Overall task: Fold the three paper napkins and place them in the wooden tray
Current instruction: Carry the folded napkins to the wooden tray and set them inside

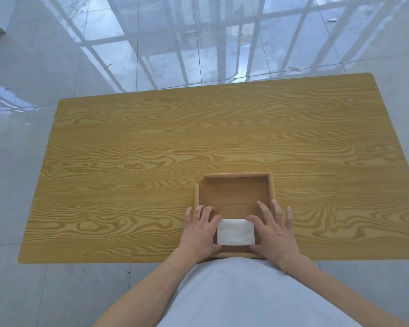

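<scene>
Finding: the square, low-walled wooden tray sits at the near edge of the yellow wood-grain counter, directly before the person. Inside it, against the near wall, lies a white folded paper napkin stack; how many layers it holds cannot be told from this view. No loose napkins show elsewhere on the counter.

Hands: the left hand rests with fingers spread, pressing the stack's left edge, its outer fingers over the tray's left wall. The right hand mirrors it on the right edge, fingers splayed across the tray floor and right wall. Neither is closed around anything; both flank and steady the stack.

Handling assessment: the napkin paper is judged very light, soft and easily creased or torn, and liable to spring open at the folds. Best taken by light pressure at opposite side edges, or flattened from above with the palm; sliding risks shifting the layers
</scene>
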`<state>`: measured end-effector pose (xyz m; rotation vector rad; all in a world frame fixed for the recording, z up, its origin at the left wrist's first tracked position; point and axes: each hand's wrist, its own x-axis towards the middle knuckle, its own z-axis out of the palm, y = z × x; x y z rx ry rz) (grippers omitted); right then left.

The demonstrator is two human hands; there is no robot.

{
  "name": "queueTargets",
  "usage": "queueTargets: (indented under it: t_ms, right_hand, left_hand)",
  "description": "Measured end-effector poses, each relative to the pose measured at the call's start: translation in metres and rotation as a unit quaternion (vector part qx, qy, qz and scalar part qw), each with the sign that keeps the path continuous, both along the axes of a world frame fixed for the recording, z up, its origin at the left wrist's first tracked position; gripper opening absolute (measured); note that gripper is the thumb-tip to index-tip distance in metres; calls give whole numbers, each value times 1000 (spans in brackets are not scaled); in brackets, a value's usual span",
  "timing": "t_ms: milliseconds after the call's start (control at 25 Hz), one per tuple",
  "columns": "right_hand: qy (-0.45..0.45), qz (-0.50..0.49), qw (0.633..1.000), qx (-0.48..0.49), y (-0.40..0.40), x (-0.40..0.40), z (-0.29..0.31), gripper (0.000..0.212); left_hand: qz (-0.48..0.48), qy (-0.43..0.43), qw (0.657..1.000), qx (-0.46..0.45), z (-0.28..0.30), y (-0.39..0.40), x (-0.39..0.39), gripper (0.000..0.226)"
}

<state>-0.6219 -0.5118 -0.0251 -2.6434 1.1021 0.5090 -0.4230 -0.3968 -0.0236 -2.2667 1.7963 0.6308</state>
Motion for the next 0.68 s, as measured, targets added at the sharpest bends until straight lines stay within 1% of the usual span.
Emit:
queueTargets:
  t_ms: [280,520,680]
  right_hand:
    - [15,-2,1000,1,0,0,2,79]
    - [24,-4,1000,0,1,3,2,75]
    - [29,-4,1000,-3,2,3,1,78]
  left_hand:
    - [-3,-12,1000,1,1,3,0,80]
    - [7,-9,1000,3,3,3,-1,78]
    - [10,-5,1000,-1,2,5,1,79]
